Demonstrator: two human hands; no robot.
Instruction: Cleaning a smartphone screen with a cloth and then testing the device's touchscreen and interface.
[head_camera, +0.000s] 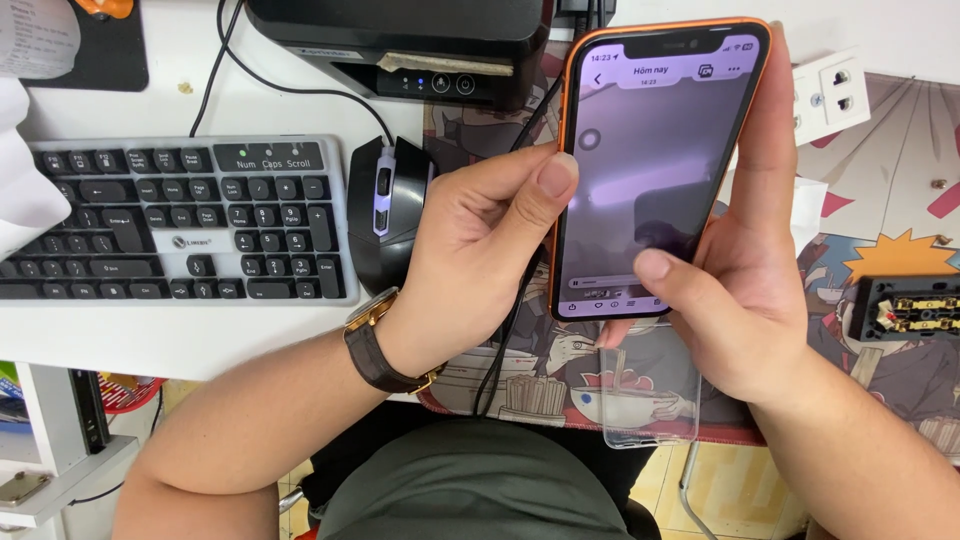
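Above a printed desk mat (880, 190), both hands grip an orange-cased phone (655, 170). Left hand (480, 260) pinches its edge; right hand (750, 290) also clasps a clear, empty case (650, 400).

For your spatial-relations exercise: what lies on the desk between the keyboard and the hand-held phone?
In the head view, a black computer mouse sits between the keyboard and the phone, partly behind the left hand.

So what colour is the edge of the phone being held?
Orange: the phone has an orange rim around its dark-framed screen, clearest along the top and left side in the head view.
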